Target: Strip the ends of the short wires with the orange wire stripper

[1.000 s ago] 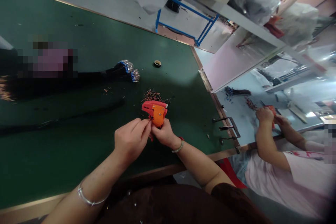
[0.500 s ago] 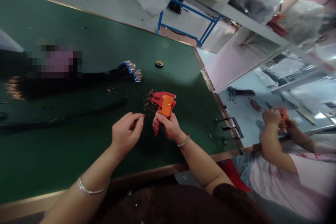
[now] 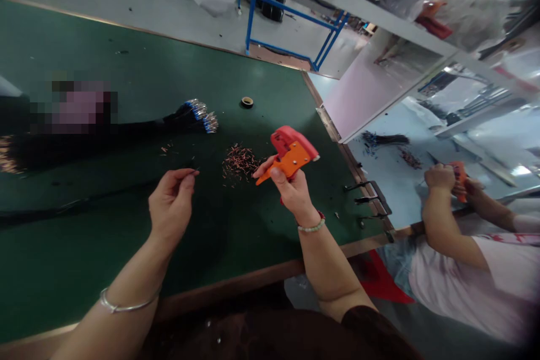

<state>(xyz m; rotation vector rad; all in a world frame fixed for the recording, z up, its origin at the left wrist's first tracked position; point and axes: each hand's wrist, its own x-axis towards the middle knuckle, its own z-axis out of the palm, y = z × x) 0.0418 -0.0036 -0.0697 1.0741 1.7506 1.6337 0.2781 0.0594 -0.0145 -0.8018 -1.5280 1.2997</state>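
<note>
Wire stripper (image 3: 295, 152) is right of the clippings pile (image 3: 238, 165); I hold it in my right hand (image 3: 294, 192), fingers clamped around it. Left of the pile, my left hand (image 3: 172, 202) pinches a thin wire (image 3: 196, 171).

One head-worn view — facing forward and down, slantwise, over the green table (image 3: 50, 275) — from close by.

Before us, a green-topped table (image 3: 236, 236) bears a thick bundle of black wires (image 3: 139, 129) with blue-and-silver ends, a roll of tape (image 3: 247, 106) lying near them. Closer to us, we see a heap of copper-coloured clippings (image 3: 239, 164) and, leftward, a thinner dark bundle (image 3: 80, 201).
</note>
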